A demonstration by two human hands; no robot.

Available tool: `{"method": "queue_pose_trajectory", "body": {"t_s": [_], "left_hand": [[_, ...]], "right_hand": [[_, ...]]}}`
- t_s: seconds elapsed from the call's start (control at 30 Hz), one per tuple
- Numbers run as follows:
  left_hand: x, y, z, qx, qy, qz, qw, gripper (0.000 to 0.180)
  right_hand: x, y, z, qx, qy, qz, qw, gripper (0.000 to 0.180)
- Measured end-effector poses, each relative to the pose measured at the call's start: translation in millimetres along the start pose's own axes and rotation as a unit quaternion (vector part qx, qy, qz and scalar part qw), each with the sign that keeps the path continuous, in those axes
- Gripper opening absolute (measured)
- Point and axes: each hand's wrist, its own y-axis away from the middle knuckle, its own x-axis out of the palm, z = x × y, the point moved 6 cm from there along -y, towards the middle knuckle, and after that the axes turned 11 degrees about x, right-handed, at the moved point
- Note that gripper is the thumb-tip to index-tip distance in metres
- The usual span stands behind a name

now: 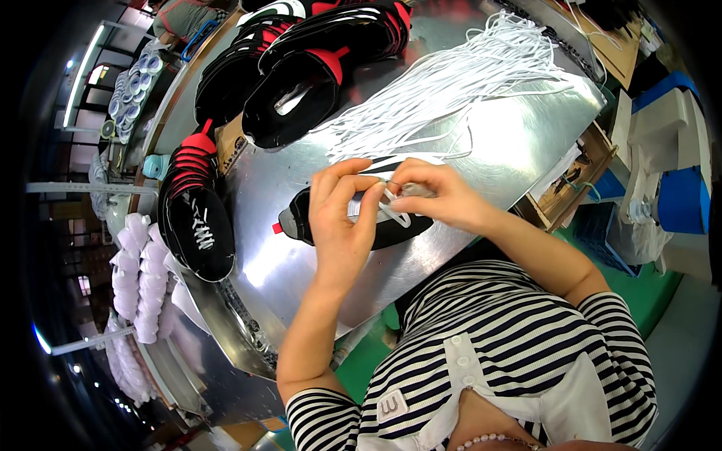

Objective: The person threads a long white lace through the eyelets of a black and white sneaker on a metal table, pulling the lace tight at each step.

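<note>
A black shoe [361, 218] with a red heel tab lies on a shiny metal table [496, 143]. The left hand [340, 218] grips the shoe from above, fingers curled over its upper. The right hand [436, 194] pinches a white lace [396, 213] at the shoe's eyelets, touching the left fingertips. Behind the hands, a loose bundle of white laces [459, 83] spreads across the table. More black-and-red shoes [301, 68] are piled at the far edge, and another stack [194, 210] sits to the left. White shoe forms [139, 286] hang beside the table.
</note>
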Motion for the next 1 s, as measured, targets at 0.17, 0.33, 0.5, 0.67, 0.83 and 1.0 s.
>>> {"method": "queue_pose_trajectory", "body": {"t_s": [0.17, 0.33, 0.5, 0.67, 0.83, 1.0], "left_hand": [[-22.6, 25.9, 6.9, -0.048, -0.161, 0.061, 0.984, 0.027], [-0.1, 85.2, 80.4, -0.497, 0.291, 0.159, 0.802, 0.052], [58.4, 73.2, 81.2, -0.571, 0.392, 0.150, 0.705, 0.059], [55.6, 77.5, 77.6, -0.561, 0.308, 0.130, 0.757, 0.046], [44.2, 69.3, 62.1, -0.470, 0.195, 0.081, 0.857, 0.032], [44.8, 66.2, 52.6, -0.448, 0.247, 0.060, 0.857, 0.020]], "right_hand": [[2.1, -1.8, -30.5, 0.245, -0.195, -0.024, 0.949, 0.018], [-1.2, -6.9, -44.7, 0.224, -0.076, -0.084, 0.968, 0.026], [1.9, -7.1, -51.9, 0.218, 0.017, -0.128, 0.967, 0.038], [-4.4, -2.8, -47.8, 0.191, 0.081, -0.129, 0.970, 0.040], [0.4, -0.3, -39.2, 0.186, 0.110, -0.098, 0.971, 0.040], [2.7, 4.1, -30.7, 0.166, 0.126, -0.060, 0.976, 0.037]]}}
